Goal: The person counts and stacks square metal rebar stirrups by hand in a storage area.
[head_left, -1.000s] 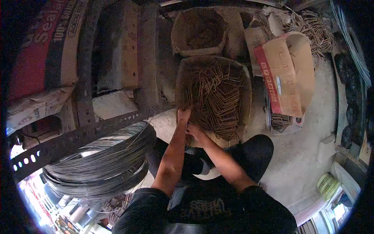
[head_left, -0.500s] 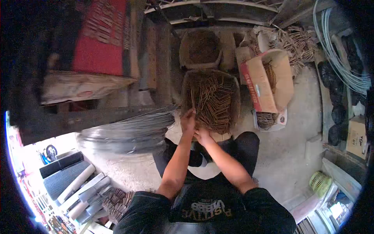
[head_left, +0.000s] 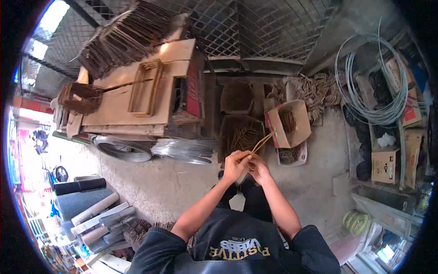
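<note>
You stand on a bare concrete floor (head_left: 319, 178), with an open box of rusty wire pieces (head_left: 242, 137) on it straight ahead and a tipped cardboard box (head_left: 289, 123) just to its right. Coils of grey wire (head_left: 182, 150) lie on the floor to the left of that box, and rolls of mesh (head_left: 86, 201) lie farther left. A low wooden platform (head_left: 132, 98) stands behind the coils, carrying stacked wire frames (head_left: 123, 39).

A thin rusty bent wire piece (head_left: 261, 142) slants up-right above the wire-filled box (head_left: 242, 137).
</note>
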Available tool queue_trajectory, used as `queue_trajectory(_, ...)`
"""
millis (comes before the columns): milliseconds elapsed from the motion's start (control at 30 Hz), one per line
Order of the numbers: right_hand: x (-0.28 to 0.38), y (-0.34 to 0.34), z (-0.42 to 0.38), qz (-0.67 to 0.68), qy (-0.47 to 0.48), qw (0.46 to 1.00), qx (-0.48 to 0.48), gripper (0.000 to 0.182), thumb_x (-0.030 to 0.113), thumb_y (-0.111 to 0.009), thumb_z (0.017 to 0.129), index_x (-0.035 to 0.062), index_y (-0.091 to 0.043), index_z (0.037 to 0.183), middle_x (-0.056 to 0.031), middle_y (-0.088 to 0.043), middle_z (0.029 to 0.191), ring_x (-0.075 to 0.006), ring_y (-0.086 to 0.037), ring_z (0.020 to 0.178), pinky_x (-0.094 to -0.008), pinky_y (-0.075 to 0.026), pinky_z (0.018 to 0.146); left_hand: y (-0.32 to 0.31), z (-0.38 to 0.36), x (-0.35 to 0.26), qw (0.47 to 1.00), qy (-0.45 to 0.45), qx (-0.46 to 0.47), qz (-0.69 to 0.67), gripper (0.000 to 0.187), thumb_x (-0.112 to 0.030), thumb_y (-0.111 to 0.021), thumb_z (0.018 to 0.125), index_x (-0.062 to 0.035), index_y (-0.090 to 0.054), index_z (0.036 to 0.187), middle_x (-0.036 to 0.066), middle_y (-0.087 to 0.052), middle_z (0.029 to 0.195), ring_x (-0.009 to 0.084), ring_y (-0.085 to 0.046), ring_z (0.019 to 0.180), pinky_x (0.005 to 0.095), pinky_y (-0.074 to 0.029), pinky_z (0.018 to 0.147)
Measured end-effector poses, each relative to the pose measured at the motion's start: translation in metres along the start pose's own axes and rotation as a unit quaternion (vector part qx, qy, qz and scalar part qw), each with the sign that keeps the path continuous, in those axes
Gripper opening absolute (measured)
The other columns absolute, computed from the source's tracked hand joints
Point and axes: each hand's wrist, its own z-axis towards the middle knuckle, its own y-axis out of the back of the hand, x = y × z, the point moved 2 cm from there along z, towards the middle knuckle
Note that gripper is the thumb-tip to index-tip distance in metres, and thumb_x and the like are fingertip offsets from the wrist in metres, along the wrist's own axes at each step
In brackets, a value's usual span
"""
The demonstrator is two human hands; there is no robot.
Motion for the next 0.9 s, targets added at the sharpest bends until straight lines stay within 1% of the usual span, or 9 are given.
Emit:
queue_trajectory(67, 0.033, -0.034, -0.034, -0.043, 0.012, 0.999, 0.02, 0.021, 0.021, -0.076, 0.098, 0.0185, -0.074, 0.118, 0.007, -0.07, 0.097, -0.0098, -0.064, 0.083, -0.0278, -0.046, 0.067, 0.017, -0.009, -0.032, 0.997, -0.074, -0.011, 0.016, 0.023, -0.011, -0.077, 0.094, 0.0033, -0.077, 0.111, 0.014, -0.075, 0.094, 0.0219, -0.071, 0.087, 0.0338, -0.055, 0.08)
queue_trajectory(267, 0.085, -0.066, -0.078, -0.202, 0.079, 0.976, 0.022, 0.021, 0.024, -0.072, 0.102, 0.0156, -0.074, 0.121, 0.0043, -0.071, 0.097, -0.0092, -0.064, 0.083, -0.0274, -0.046, 0.065, 0.08, -0.034, -0.108, 0.995, -0.091, -0.042, 0.006, 0.02, -0.008, -0.079, 0.091, 0.0004, -0.079, 0.109, 0.014, -0.076, 0.094, 0.023, -0.071, 0.089, 0.0348, -0.055, 0.081)
queue_trajectory(400, 0.126, -0.123, -0.11, -0.087, 0.004, 0.989, 0.118, 0.04, 0.043, -0.061, 0.107, 0.006, -0.075, 0.111, -0.0009, -0.07, 0.086, -0.0113, -0.061, 0.073, -0.0292, -0.047, 0.067, 0.129, -0.049, -0.132, 0.978, -0.159, -0.085, 0.106, 0.021, -0.006, -0.08, 0.087, -0.0058, -0.082, 0.107, 0.009, -0.076, 0.096, 0.0242, -0.067, 0.086, 0.0361, -0.05, 0.079)
queue_trajectory(467, 0.143, -0.156, -0.129, -0.008, -0.032, 0.967, 0.253, 0.058, 0.054, -0.054, 0.109, 0.0002, -0.075, 0.104, -0.0033, -0.066, 0.083, -0.0129, -0.056, 0.068, -0.0285, -0.044, 0.062, 0.151, -0.059, -0.143, 0.942, -0.229, -0.122, 0.211, 0.02, -0.007, -0.082, 0.085, -0.0112, -0.084, 0.105, 0.005, -0.075, 0.093, 0.024, -0.065, 0.086, 0.0369, -0.047, 0.079)
queue_trajectory(533, 0.149, -0.181, -0.139, -0.019, -0.028, 0.966, 0.255, 0.063, 0.057, -0.05, 0.109, -0.0007, -0.075, 0.103, -0.0055, -0.066, 0.082, -0.0137, -0.054, 0.066, -0.0293, -0.044, 0.062, 0.17, -0.066, -0.146, 0.945, -0.222, -0.131, 0.2, 0.021, -0.011, -0.081, 0.085, -0.0165, -0.084, 0.104, 0.0, -0.075, 0.092, 0.0217, -0.063, 0.091, 0.038, -0.042, 0.087)
queue_trajectory(600, 0.148, -0.196, -0.14, -0.15, -0.022, 0.961, 0.232, 0.058, 0.052, -0.053, 0.11, -0.0023, -0.075, 0.105, -0.0037, -0.066, 0.08, -0.012, -0.055, 0.066, -0.028, -0.044, 0.061, 0.19, -0.07, -0.148, 0.92, -0.261, -0.132, 0.26, 0.022, -0.01, -0.08, 0.085, -0.0171, -0.084, 0.105, -0.002, -0.074, 0.092, 0.0211, -0.063, 0.092, 0.0391, -0.042, 0.09)
queue_trajectory(633, 0.147, -0.206, -0.144, -0.181, -0.005, 0.953, 0.243, 0.044, 0.038, -0.06, 0.109, -0.0032, -0.075, 0.107, -0.0016, -0.067, 0.08, -0.0096, -0.057, 0.067, -0.0254, -0.045, 0.061, 0.2, -0.071, -0.147, 0.91, -0.281, -0.132, 0.276, 0.028, -0.006, -0.079, 0.081, -0.0198, -0.085, 0.105, -0.002, -0.073, 0.096, 0.0209, -0.062, 0.092, 0.0396, -0.041, 0.092)
queue_trajectory(733, 0.135, -0.221, -0.143, -0.2, 0.033, 0.947, 0.25, 0.029, 0.024, -0.066, 0.106, -0.003, -0.075, 0.11, 0.0001, -0.067, 0.08, -0.0079, -0.058, 0.069, -0.0232, -0.045, 0.062, 0.225, -0.073, -0.164, 0.856, -0.343, -0.17, 0.348, 0.035, -0.004, -0.078, 0.076, -0.0223, -0.085, 0.105, -0.002, -0.072, 0.098, 0.021, -0.061, 0.092, 0.0401, -0.04, 0.092)
queue_trajectory(900, 0.115, -0.264, -0.153, -0.273, 0.137, 0.922, 0.24, 0.017, 0.01, -0.074, 0.097, -0.0031, -0.078, 0.108, -0.0107, -0.079, 0.104, -0.0096, -0.066, 0.081, -0.0254, -0.051, 0.075, 0.274, -0.06, -0.169, 0.849, -0.35, -0.201, 0.341, 0.043, -0.001, -0.078, 0.076, -0.0235, -0.083, 0.112, -0.001, -0.074, 0.103, 0.021, -0.064, 0.09, 0.0379, -0.044, 0.091)
